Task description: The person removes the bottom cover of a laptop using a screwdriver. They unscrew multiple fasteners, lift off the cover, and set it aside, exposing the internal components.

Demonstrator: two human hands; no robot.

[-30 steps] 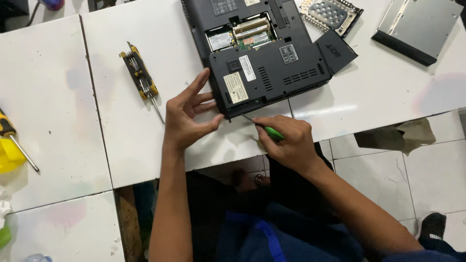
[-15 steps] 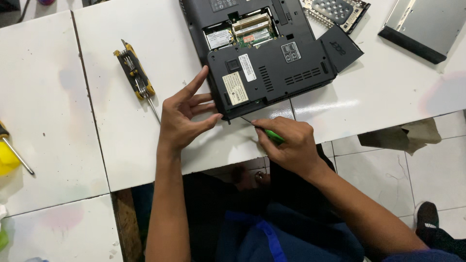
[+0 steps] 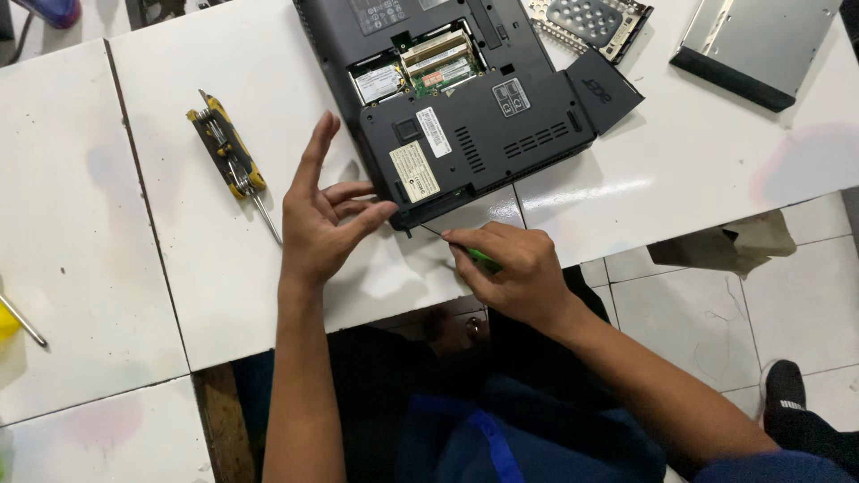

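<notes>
Head view shows pale rectangular labels [image 3: 414, 171] on the upturned dark laptop [image 3: 465, 116] on the white table [image 3: 224, 286], its corner touched by the unclenched left hand [image 3: 322, 224], while the right hand [image 3: 510, 268] grasps a green-handled screwdriver [image 3: 483, 260], multi-tool [image 3: 228, 156] nearby.

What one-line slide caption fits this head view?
Left hand steadies an upturned laptop while right hand works a green-handled screwdriver at its near edge.
</notes>
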